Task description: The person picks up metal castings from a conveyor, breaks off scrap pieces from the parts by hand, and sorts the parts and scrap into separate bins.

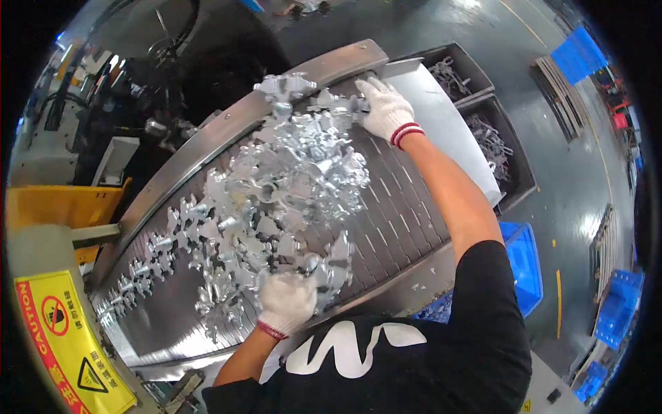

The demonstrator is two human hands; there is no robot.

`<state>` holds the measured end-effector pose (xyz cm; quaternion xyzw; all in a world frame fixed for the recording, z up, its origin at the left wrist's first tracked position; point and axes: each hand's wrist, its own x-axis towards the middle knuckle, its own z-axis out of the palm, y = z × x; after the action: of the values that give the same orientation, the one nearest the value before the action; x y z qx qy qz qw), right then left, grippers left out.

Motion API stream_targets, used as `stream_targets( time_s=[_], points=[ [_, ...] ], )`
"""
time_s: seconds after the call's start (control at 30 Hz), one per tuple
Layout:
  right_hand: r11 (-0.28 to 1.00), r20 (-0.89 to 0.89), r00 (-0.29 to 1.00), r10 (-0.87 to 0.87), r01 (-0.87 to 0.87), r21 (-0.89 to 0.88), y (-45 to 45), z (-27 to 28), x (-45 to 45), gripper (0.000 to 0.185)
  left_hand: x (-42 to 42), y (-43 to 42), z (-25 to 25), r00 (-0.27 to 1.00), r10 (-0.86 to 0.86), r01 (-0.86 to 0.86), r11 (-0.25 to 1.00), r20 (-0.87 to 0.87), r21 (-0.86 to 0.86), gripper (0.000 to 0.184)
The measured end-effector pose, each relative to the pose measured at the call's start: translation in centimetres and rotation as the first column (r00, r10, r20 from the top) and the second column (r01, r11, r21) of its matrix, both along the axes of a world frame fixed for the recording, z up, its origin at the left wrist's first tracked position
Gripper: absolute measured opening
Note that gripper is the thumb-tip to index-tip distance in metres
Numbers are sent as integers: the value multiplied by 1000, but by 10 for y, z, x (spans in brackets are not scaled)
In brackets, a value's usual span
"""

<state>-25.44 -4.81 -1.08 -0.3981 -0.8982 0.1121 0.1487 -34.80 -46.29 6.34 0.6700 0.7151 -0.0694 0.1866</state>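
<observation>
A heap of shiny silver metal castings (276, 179), thin and irregular in shape, covers the middle of a slatted metal conveyor (396, 207). My left hand (288, 300), in a white knit glove with a red cuff, is at the near edge of the heap. Its fingers curl around a casting (334, 265), partly hiding it. At the far right end of the heap is my right hand (385, 110), gloved alike. Its fingers are stretched out and apart, with the fingertips by the castings at the conveyor's far rail.
A smooth metal chute (441, 114) slopes off the conveyor's right end beside two dark bins (514, 162) with metal pieces inside. A blue crate (524, 269) stands below right. A raised rail (227, 131) borders the far side. A yellow caution sign (72, 338) is at lower left.
</observation>
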Motion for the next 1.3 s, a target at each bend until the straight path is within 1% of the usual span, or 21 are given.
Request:
stream_targets(
  time_s=[0.1, 0.13, 0.2, 0.3, 0.33, 0.43, 0.53, 0.6, 0.63, 0.7, 0.77, 0.83, 0.9, 0.93, 0.97, 1.0, 1.03, 1.1, 1.2, 1.23, 1.3],
  points=[
    [991, 132, 984, 118, -107, -86, 2, 1, -20, 63, -25, -40, 4, 989, 136, -134, 990, 59, -44, 16],
    [982, 207, 966, 154, -127, -139, 1, 10, -24, 56, -34, -52, 4, 989, 106, -109, 994, 104, 31, 17],
    [978, 152, 974, 165, -142, -152, -6, 11, -28, 48, -49, -76, -1, 996, 91, -92, 996, 22, 12, 18],
    [984, 169, 970, 175, -169, -52, -16, 16, -18, 33, -60, -94, 4, 991, 129, -131, 989, 29, 65, 18],
    [984, 205, 964, 172, -176, 2, -21, 17, -14, 25, -66, -99, 7, 988, 153, -155, 986, -35, -55, 17],
    [974, 89, 977, 195, -203, 102, -35, 11, 5, 21, -86, -115, 13, 989, 110, -119, 989, -104, -84, 20],
    [925, -82, 926, 367, -354, 137, -62, 17, 24, 22, -99, -134, 9, 998, 11, -14, 999, -56, -43, 20],
    [947, -19, 948, 319, -318, 44, -84, 21, 34, 24, -96, -125, 18, 999, 34, -34, 999, 5, -39, 18],
    [958, 40, 957, 288, -288, 0, -93, 23, 38, 24, -87, -120, 26, 975, 173, -180, 983, 137, 37, 14],
    [967, 135, 958, 253, -256, 6, -106, 33, 49, 28, -60, -86, 52, 978, 156, -200, 896, 140, 396, 29],
    [948, 215, 925, 314, -316, -25, -123, 67, 59, 30, -29, -43, 74, 987, 93, -156, 747, 131, 646, 50],
    [913, 298, 865, 405, -402, -75, -139, 79, 65, 29, -6, 9, 82, 978, -52, -127, 627, 204, 768, 57],
    [871, 370, 796, 480, -481, -96, -159, 87, 69, 25, 11, 48, 78, 969, -183, -15, 633, 169, 774, 53],
    [862, 421, 765, 487, -500, -88, -168, 90, 73, 24, 21, 52, 66, 986, -152, 60, 710, 69, 702, 52],
    [834, 340, 775, 533, -550, -54, -171, 88, 78, 26, 21, 53, 64, 990, -141, 128, 788, -27, 602, 50],
    [853, 372, 772, 515, -507, -128, -179, 87, 83, 29, 22, 50, 63, 983, -138, 181, 856, -122, 484, 49],
    [863, 402, 764, 505, -466, -197, -186, 87, 85, 31, 17, 40, 59, 996, -88, 89, 899, -24, 428, 42],
    [809, 384, 712, 587, -521, -272, -202, 86, 95, 33, 2, 21, 83, 982, -190, 186, 929, -21, 321, 36],
    [743, 311, 676, 668, -586, -324, -229, 95, 98, 32, -16, -12, 81, 988, -151, 157, 957, -43, 244, 27],
    [725, 283, 676, 680, -565, -394, -235, 102, 97, 33, -22, -24, 82, 992, -123, 129, 949, -40, 287, 25],
    [782, 267, 744, 612, -519, -345, -244, 100, 103, 38, -33, -43, 79, 987, -145, 159, 875, -65, 458, 25]
  ],
)
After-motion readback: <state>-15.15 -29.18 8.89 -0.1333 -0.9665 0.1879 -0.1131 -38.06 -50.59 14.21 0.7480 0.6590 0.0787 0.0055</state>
